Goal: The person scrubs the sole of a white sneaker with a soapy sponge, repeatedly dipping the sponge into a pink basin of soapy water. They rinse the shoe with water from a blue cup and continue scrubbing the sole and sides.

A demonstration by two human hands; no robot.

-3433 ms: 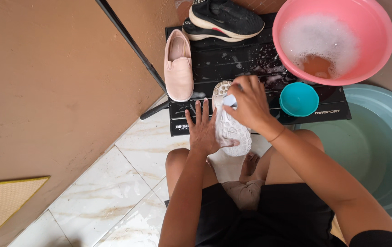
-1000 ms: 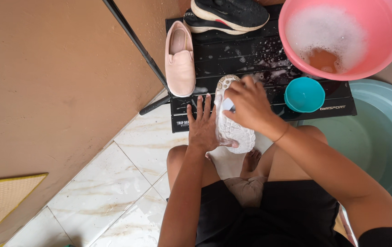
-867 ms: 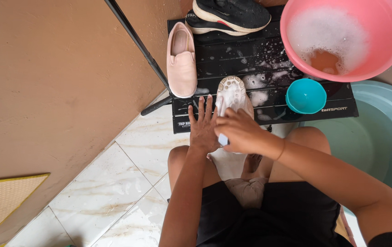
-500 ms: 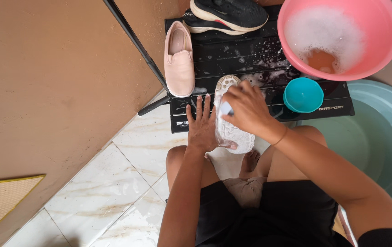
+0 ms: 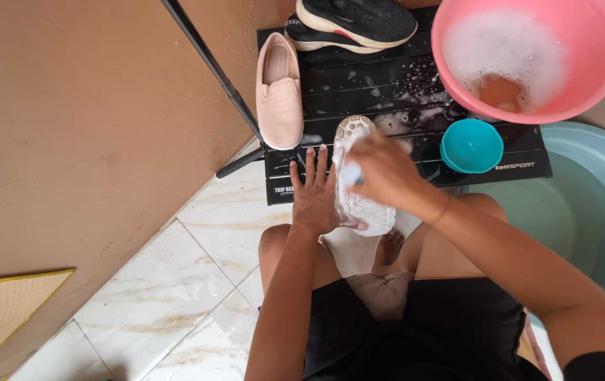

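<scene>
Soapy shoe: sole up, lying half on the near edge of the black slatted bench, heel end overhanging above the person's knees.
Left hand: grip spread flat, fingers straight, pressing the shoe's left side.
Right hand: grip closed round a small blue-and-white brush on the sole.
Teal bowl: just right of the right hand.
Pink slip-on: left on the bench, upright.
Black sneaker: far edge.
Pink basin: foamy water, far right.
Grey-green tub: on the floor, right.
</scene>
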